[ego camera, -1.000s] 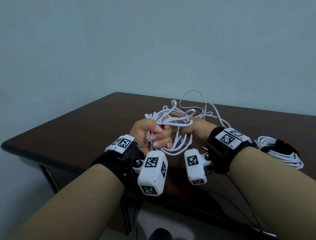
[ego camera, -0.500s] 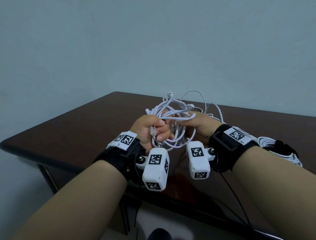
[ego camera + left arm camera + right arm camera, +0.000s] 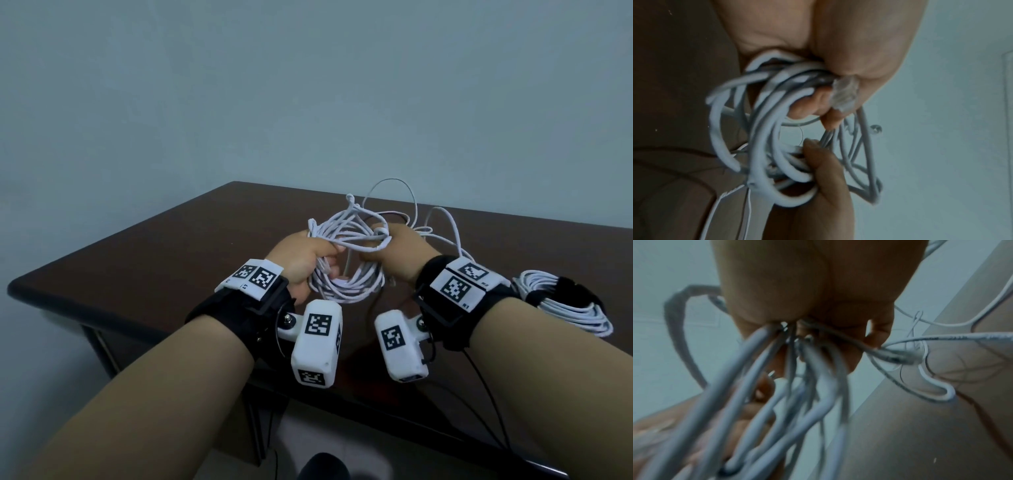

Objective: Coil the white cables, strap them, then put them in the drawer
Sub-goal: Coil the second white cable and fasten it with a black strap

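Coiling is in hand: the left hand (image 3: 297,262) clenches one side of the white network cable (image 3: 346,287) coil above the desk (image 3: 144,267); the right hand (image 3: 399,255) grips the opposite side; beyond it slack trails; next, gather that slack into the loops before strapping.

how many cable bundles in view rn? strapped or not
2. One loose, unstrapped bundle held above the desk between the left hand and right hand. One strapped coil lies on the desk's right side. The drawer isn't visible, so more may be hidden.
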Tool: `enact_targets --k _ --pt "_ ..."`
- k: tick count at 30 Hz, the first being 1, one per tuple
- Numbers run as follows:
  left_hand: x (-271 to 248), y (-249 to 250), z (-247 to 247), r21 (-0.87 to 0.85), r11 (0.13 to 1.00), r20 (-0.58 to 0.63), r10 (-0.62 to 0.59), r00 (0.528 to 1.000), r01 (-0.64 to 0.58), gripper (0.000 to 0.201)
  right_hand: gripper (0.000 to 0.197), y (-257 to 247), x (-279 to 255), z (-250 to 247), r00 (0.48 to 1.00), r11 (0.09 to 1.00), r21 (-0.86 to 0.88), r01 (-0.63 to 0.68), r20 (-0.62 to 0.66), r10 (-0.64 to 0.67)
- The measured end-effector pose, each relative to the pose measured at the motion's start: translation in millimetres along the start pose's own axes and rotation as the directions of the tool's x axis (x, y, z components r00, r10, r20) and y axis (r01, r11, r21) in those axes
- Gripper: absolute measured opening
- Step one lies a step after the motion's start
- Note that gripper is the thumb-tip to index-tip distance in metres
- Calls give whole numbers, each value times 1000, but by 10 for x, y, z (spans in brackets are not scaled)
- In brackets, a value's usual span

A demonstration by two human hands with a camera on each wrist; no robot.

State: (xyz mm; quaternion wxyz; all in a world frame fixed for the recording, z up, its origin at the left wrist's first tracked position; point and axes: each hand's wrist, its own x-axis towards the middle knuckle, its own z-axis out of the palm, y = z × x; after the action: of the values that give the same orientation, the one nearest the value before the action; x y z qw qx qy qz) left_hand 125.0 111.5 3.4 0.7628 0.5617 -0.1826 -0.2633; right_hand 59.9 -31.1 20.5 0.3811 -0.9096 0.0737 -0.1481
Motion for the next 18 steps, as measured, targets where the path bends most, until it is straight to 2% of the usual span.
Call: enact_targets --k 3,6,7,10,12,15,16,18 --pt "13 -27 -21 -70 996 -86 45 995 -51 20 21 56 -16 -116 996 995 100 7 88 -16" --pt "53 -29 -102 -90 994 -224 40 974 -61 23 13 140 -8 -264 990 998 44 37 131 -43" --pt "58 -17 -133 -85 995 -269 35 962 -60 23 11 159 -3 -314 992 998 -14 55 117 -53" --pt "69 -26 -216 41 997 -352 78 933 -67 20 23 136 8 -410 992 974 -189 121 3 -123" --pt "62 -60 -205 118 991 -334 92 938 -55 20 27 76 20 -417 976 979 -144 147 -139 -167" --pt "19 -72 -110 62 997 -232 61 971 -48 18 41 41 111 -383 919 991 -112 79 -378 -116" --pt "3 -57 -86 27 998 -187 56 981 -52 16 48 46 132 -367 919 990 -139 16 -388 -69" --pt "-27 -16 -62 -80 994 -89 64 994 -71 17 55 75 138 -302 945 968 -220 -120 -324 43"
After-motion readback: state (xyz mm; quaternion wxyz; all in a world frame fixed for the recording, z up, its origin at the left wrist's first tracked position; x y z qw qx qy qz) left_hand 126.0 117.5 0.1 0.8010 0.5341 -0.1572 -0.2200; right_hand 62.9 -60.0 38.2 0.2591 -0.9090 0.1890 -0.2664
